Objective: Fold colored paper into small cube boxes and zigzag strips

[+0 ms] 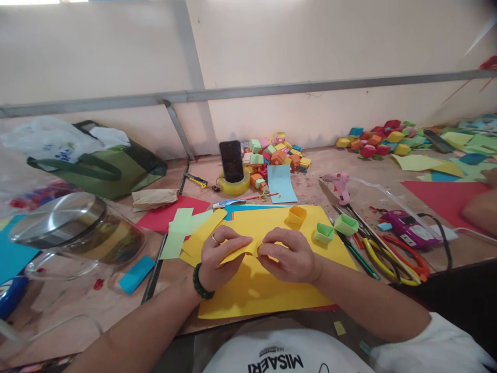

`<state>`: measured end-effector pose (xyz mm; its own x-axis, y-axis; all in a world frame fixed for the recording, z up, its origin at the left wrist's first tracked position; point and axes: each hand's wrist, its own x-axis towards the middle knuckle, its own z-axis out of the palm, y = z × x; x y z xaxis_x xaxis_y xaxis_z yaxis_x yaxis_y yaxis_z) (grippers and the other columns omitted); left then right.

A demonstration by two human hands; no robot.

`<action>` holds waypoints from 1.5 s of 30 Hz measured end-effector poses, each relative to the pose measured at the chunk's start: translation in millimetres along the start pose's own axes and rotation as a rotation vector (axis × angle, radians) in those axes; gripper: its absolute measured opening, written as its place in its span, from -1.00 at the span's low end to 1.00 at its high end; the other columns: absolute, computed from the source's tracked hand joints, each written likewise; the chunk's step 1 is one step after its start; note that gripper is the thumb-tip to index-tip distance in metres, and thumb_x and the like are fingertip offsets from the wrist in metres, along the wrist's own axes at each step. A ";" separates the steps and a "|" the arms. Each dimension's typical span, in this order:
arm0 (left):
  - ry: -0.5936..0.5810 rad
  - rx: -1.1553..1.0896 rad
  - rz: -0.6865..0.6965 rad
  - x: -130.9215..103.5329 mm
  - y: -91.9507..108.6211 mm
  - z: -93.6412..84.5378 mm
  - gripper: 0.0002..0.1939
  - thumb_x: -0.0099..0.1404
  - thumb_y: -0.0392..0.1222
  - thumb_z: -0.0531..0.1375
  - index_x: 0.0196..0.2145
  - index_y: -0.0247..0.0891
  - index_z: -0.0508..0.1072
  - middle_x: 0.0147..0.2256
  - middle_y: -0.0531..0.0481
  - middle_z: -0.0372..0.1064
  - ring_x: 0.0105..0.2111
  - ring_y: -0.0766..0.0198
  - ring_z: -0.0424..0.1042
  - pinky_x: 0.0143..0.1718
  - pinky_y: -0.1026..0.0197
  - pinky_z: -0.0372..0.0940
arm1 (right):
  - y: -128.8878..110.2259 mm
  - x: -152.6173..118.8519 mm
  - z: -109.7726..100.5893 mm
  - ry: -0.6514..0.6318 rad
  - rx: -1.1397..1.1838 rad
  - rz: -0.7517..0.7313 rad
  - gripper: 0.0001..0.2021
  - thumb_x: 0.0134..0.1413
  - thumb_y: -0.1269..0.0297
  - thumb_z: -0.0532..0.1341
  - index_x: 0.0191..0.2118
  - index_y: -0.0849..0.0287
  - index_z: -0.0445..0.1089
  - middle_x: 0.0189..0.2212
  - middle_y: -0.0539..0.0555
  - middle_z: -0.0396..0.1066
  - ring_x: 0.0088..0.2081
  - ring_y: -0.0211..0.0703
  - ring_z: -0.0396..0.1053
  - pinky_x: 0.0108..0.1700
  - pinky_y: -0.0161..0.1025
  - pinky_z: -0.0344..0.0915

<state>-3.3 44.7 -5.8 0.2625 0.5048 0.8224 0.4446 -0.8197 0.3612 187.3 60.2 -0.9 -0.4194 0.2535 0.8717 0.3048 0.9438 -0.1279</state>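
Observation:
A small yellow paper piece (254, 245) is pinched between my two hands, above a large yellow sheet (267, 298) on the table. My left hand (223, 254), with a ring and a dark green bracelet, grips its left end. My right hand (287, 254) closes on its right end, and the fingers hide part of it. Beyond my right hand, a small open orange-yellow paper box (296, 215) rests on the sheet. Two light green paper boxes stand to the right, one on the sheet (323, 233) and one near its edge (346, 224).
A glass jar (81, 228) and green bag (112, 171) sit left. Behind are a phone (232, 161), a tape roll (234, 185) and coloured paper boxes (277, 157). A pink glue gun (340, 185), scissors (388, 261) and another person's hand (481, 207) are right.

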 end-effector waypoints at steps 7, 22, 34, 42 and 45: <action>-0.011 -0.027 -0.036 -3.6 -4.8 2.1 -0.75 0.22 -0.42 0.18 -0.17 -0.20 0.49 -0.40 0.01 0.30 -0.43 0.36 0.35 -0.41 0.32 0.32 | -0.6 3.0 -1.8 0.044 0.113 0.099 -0.85 0.12 0.39 0.22 -0.17 0.17 0.31 -0.41 0.06 0.38 -0.38 -0.26 0.37 -0.36 -0.35 0.41; -0.059 -0.070 -0.067 -3.6 -11.1 8.1 -0.88 0.27 -0.29 0.17 -0.26 -0.23 0.50 -0.43 -0.02 0.37 -0.45 0.34 0.38 -0.44 0.31 0.33 | 11.3 2.1 2.1 -0.090 0.321 0.221 -0.88 0.20 0.25 0.18 -0.19 0.14 0.39 -0.36 0.06 0.34 -0.35 -0.28 0.37 -0.35 -0.34 0.41; 0.073 -0.011 -0.217 -2.1 -13.4 8.3 -0.86 0.21 -0.41 0.18 -0.30 -0.24 0.49 -0.45 0.05 0.35 -0.44 0.36 0.35 -0.41 0.31 0.30 | 2.2 2.6 8.7 -0.019 0.140 0.284 -0.86 0.08 0.48 0.16 -0.27 0.12 0.23 -0.43 -0.02 0.30 -0.49 -0.35 0.25 -0.50 -0.42 0.30; 0.012 -0.078 -0.239 -7.0 -13.5 8.7 -0.78 0.22 -0.39 0.17 -0.22 -0.18 0.52 -0.41 0.01 0.34 -0.39 0.32 0.36 -0.37 0.28 0.33 | 3.1 1.3 6.6 -0.020 0.116 0.224 -0.83 0.03 0.55 0.08 -0.32 0.15 0.34 -0.42 0.03 0.23 -0.43 -0.31 0.29 -0.44 -0.38 0.32; -0.001 -0.089 -0.231 -7.5 -13.6 8.8 -0.76 0.21 -0.39 0.17 -0.21 -0.18 0.52 -0.40 0.02 0.33 -0.40 0.33 0.36 -0.38 0.28 0.33 | 3.1 0.6 6.8 -0.014 0.086 0.190 -0.81 0.03 0.56 0.07 -0.33 0.15 0.34 -0.42 0.03 0.25 -0.44 -0.31 0.28 -0.45 -0.39 0.30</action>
<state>-3.8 54.5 -20.8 0.1631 0.6821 0.7129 0.4161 -0.7027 0.5771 182.2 64.8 -4.0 -0.3732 0.4310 0.8216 0.3060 0.8932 -0.3295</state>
